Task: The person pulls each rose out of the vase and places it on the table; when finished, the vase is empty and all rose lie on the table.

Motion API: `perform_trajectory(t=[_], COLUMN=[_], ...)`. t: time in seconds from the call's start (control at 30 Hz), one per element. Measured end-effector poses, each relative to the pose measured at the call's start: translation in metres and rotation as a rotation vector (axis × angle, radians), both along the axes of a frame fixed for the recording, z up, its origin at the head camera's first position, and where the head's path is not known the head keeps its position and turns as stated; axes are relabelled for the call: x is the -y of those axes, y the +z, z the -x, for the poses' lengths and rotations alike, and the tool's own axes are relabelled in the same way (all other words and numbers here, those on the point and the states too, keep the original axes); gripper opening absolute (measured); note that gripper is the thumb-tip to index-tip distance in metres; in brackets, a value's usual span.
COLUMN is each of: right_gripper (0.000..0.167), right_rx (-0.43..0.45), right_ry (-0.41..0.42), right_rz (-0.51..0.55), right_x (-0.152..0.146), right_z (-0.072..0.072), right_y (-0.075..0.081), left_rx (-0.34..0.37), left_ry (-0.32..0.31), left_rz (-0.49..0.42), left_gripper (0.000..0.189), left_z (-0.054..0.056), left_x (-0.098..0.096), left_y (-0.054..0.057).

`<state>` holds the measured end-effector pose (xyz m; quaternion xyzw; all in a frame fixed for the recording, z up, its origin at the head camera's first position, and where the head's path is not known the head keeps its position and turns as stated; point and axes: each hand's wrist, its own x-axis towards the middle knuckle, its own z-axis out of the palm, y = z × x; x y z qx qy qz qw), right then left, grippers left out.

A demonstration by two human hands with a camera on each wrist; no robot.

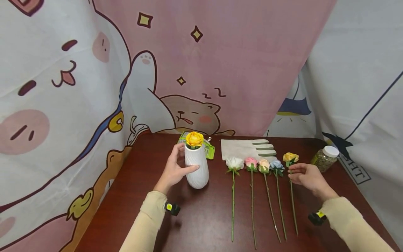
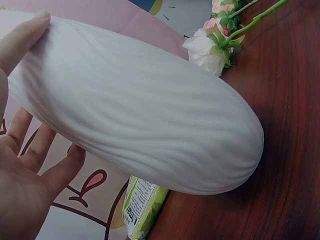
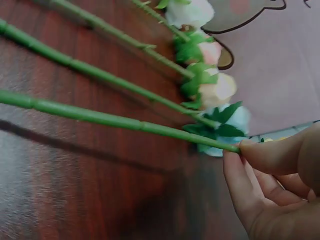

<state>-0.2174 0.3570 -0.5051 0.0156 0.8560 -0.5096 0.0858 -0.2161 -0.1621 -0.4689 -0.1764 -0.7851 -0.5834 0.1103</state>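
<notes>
My left hand point(image 1: 175, 167) grips the upper part of a white ribbed vase point(image 1: 197, 172), thumb on the near side. A yellow rose point(image 1: 194, 139) shows at the vase's mouth; its stem is hidden inside. In the left wrist view the vase point(image 2: 150, 105) leans across the picture above the tabletop. On the right, my right hand point(image 1: 310, 178) pinches the green stem point(image 3: 115, 120) of a golden-yellow rose point(image 1: 290, 157) just below its bloom. Left of it lie a blue rose point(image 1: 276, 166), a peach rose point(image 1: 264, 165), a pink rose point(image 1: 251, 163) and a white rose point(image 1: 234, 163).
A pale glove point(image 1: 237, 148) with green-edged fingers lies behind the roses. A jar with a white lid point(image 1: 331, 151) stands at the right edge. Behind the vase is a green packet point(image 1: 209, 150). Printed cloth point(image 1: 236, 70) hangs behind the dark wooden table point(image 1: 201, 220).
</notes>
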Motion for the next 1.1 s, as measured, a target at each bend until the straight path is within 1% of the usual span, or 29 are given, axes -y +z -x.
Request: perform_trajectory(t=[0.17,0.4,0.5,0.63,0.77,0.9,0.97,1.1], right_gripper=[0.040,0.040,0.040,0.040,0.040,0.038,0.038,0.038], right_rx=[0.025,0.031,0.038,0.023,0.006,0.004,-0.006,-0.011], right_ry=[0.015,0.060,0.069,0.078,0.094,0.118,0.135,0.139], right_rz=[-0.033,-0.148,-0.157,-0.172,-0.220,-0.261,-0.294,-0.386], right_x=[-0.001,0.000,-0.001,-0.002,-0.003,-0.003,-0.002,0.000], right_z=[-0.001,-0.003,-0.004,-0.003,-0.002,-0.003,-0.003,-0.004], right_y=[-0.009,-0.016,-0.019,-0.021,-0.020,-0.014,-0.010,-0.001], left_rx=[-0.009,-0.053,-0.054,-0.050,-0.042,-0.033,-0.031,-0.023], left_ry=[0.003,0.002,0.004,0.006,0.005,0.003,0.005,0.006], left_rz=[0.013,0.028,0.030,0.031,0.032,0.032,0.030,0.028], left_gripper=[0.084,0.084,0.084,0.085,0.085,0.085,0.085,0.086], left_z=[0.000,0.000,0.000,0.000,0.001,0.001,0.000,0.000], left_x=[0.000,0.000,0.000,0.000,0.000,0.001,0.001,0.001], left_y=[0.000,0.001,0.001,0.000,0.000,0.000,0.000,0.001])
